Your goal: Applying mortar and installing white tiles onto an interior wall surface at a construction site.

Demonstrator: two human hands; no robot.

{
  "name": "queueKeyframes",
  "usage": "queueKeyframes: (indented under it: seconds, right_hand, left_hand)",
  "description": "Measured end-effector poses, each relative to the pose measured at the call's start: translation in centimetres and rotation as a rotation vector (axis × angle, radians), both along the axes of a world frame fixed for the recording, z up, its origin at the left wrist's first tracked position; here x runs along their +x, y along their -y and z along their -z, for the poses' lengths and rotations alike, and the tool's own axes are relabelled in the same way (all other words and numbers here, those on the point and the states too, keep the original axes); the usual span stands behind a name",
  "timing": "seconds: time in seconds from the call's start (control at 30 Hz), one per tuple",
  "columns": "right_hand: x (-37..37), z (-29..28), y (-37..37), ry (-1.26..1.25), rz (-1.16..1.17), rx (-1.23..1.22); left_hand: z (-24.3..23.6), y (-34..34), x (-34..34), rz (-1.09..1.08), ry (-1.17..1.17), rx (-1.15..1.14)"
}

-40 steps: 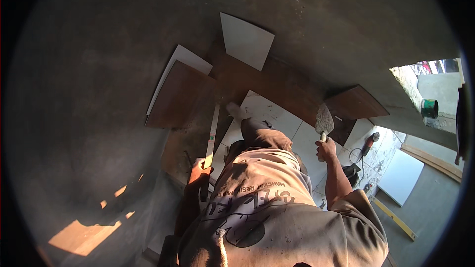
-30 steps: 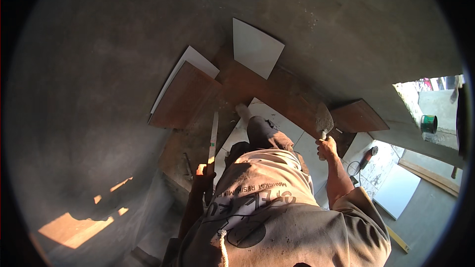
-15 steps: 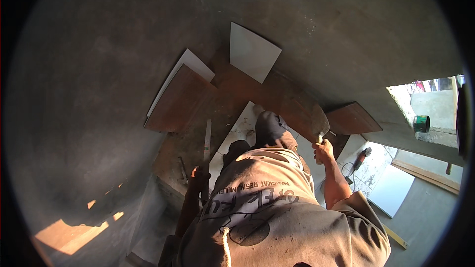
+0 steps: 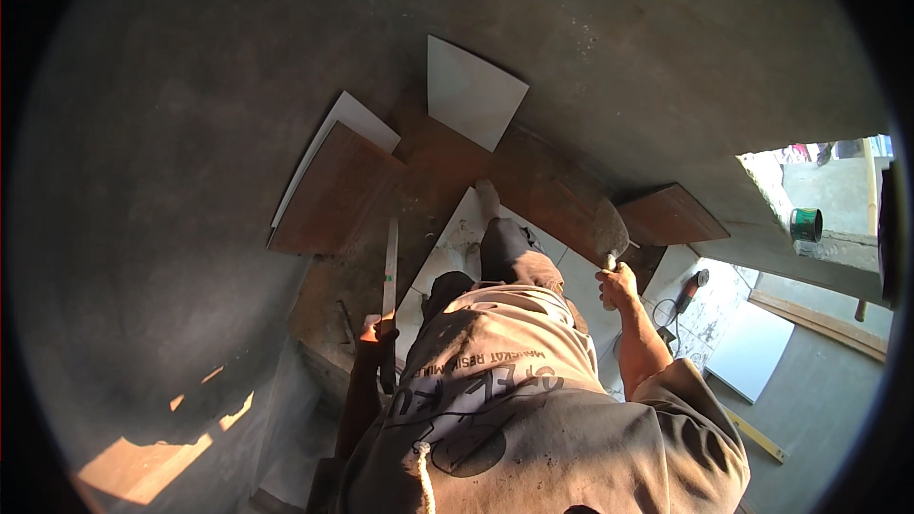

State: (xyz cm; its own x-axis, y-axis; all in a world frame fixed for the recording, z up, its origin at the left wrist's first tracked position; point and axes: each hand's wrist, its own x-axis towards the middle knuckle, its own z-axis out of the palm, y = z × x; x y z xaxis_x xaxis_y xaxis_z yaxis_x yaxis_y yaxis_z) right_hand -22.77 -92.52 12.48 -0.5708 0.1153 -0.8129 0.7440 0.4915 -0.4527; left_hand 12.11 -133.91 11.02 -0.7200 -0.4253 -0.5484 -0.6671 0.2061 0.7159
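Observation:
My left hand grips a long, narrow pale straightedge, pointing forward beside my left leg. My right hand is closed round the handle of a mortar-crusted trowel, blade forward. My foot rests at the edge of white floor tiles, by a reddish-brown patch of bare floor. Leaning on the grey walls around me are a white tile, a brown tile over a white one, and another brown tile at the right.
At right lie a corded angle grinder, a white tile, wooden planks and a yellow level. A green can stands in a wall opening. A dark tool lies left of my left hand.
My foot has shifted right along the tile edge. Both hands and their tools sit slightly further left in the picture, still gripped. The view has shifted slightly.

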Motion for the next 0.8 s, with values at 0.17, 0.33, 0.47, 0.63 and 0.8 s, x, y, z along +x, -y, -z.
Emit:
queueKeyframes:
  seconds: [0.17, 0.33, 0.47, 0.63, 0.8]
  right_hand:
    - [0.0, -2.6, 2.5, 0.028, -0.047, -0.008]
    - [1.2, -2.5, 1.6, -0.047, -0.180, 0.160]
    - [1.8, -2.4, 0.1, -0.010, -0.161, 0.220]
    - [2.9, -1.2, -2.8, 0.026, -0.042, 0.208]
    - [3.8, -3.5, -3.6, -0.006, -0.124, 0.252]
  left_hand:
    - [-0.5, -1.2, -0.1, 0.010, -0.194, -0.244]
    - [0.1, -0.2, -1.2, 0.143, -0.057, -0.110]
    - [3.3, 0.3, -0.5, 0.085, 0.020, -0.222]
    - [1.5, -0.5, -4.6, -0.186, 0.138, -0.036]
    - [1.3, 0.2, -5.9, -0.223, 0.066, 0.283]
